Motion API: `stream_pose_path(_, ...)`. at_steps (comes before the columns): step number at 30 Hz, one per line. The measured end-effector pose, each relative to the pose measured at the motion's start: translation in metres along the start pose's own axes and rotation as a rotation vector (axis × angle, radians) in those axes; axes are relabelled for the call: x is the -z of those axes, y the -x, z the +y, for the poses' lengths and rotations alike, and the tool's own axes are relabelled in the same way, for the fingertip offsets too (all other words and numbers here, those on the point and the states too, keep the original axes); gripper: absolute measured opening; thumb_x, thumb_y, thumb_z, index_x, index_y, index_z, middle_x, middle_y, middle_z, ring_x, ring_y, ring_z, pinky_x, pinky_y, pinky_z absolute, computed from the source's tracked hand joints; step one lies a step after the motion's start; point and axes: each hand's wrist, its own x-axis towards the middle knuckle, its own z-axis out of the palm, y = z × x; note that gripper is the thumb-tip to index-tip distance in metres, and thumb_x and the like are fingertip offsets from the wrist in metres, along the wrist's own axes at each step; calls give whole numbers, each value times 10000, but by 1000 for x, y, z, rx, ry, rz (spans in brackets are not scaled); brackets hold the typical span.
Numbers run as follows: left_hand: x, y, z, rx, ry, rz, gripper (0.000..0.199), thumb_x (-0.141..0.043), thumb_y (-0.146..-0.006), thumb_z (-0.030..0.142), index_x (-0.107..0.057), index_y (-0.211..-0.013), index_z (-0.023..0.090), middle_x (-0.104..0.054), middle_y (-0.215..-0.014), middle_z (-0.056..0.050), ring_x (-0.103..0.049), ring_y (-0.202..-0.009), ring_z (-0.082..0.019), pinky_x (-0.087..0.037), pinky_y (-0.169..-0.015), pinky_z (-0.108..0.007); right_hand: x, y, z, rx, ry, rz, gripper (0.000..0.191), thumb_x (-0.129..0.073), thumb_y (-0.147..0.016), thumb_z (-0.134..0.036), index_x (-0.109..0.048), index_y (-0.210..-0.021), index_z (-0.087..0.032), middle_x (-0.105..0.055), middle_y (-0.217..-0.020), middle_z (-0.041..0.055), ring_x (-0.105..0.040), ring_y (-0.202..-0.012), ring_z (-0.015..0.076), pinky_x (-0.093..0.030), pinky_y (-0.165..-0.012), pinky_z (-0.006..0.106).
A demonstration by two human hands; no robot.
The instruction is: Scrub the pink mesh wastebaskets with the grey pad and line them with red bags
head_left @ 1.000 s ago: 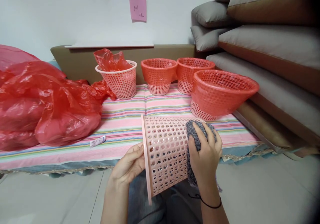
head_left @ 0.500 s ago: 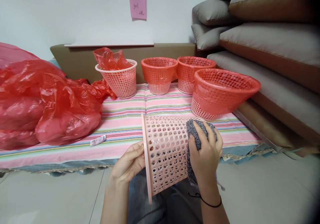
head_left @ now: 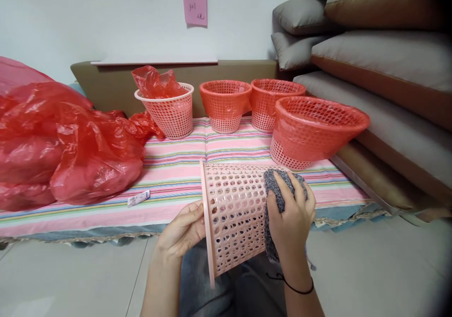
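Note:
A pink perforated plastic wastebasket (head_left: 236,208) lies on its side above my lap, its rim facing left and its base toward the right. My left hand (head_left: 189,225) grips the rim, with the thumb outside and some fingers hidden behind it. At the base end, my right hand (head_left: 291,208) presses a dark grey cloth (head_left: 271,234) against the basket's side. The fingers of that hand are curled over the cloth, which wraps around the lower part of the basket and hides it.
On the striped cloth (head_left: 176,166) stand a pink basket (head_left: 173,117) holding a crumpled red bag, and several baskets (head_left: 226,105) lined with red bags. Large red plastic bags (head_left: 88,152) lie left, near a small label (head_left: 138,198). Grey-brown cushions (head_left: 381,62) are stacked right.
Almost nothing differs. Both hands, the basket and the cloth keep their places, with only a very slight shift of the view.

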Motion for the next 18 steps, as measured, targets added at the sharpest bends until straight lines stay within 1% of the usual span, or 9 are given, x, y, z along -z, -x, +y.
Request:
stream_pose_path(4,4,-1,0,32,-12,-2,282,-870,-684,175,-769,-935,96,-791,-847,-78,-738,-756,-182,-603,-736,-262,0,1,1,4,-3,6,414,-466,-938,-377,-635,-1305,-288,-544,-1445,29,-395,-1331,338,-354,-1098,589)
stream_pose_path(8,8,-1,-2,46,3,41,299,-886,-649,184,-751,-893,76,-766,-798,-81,-713,-726,-178,-578,-711,-254,0,2,2,5,-8,-1,412,-472,-933,-366,-631,-1307,-292,-541,-1445,31,-394,-1326,335,-354,-1096,590)
stream_pose_path(12,11,-1,-3,52,-5,65,337,-897,-623,193,-750,-902,74,-747,-795,-85,-688,-724,-180,-549,-707,-257,1,2,1,13,-10,3,411,-473,-931,-354,-633,-1304,-284,-545,-1439,42,-397,-1324,339,-360,-1089,594)
stream_pose_path(18,11,-1,-2,64,-7,80,327,-894,-616,181,-753,-894,83,-725,-774,-71,-657,-704,-167,-520,-723,-267,3,2,-1,8,-7,1,406,-469,-937,-352,-636,-1300,-279,-545,-1440,45,-404,-1327,341,-362,-1088,593)
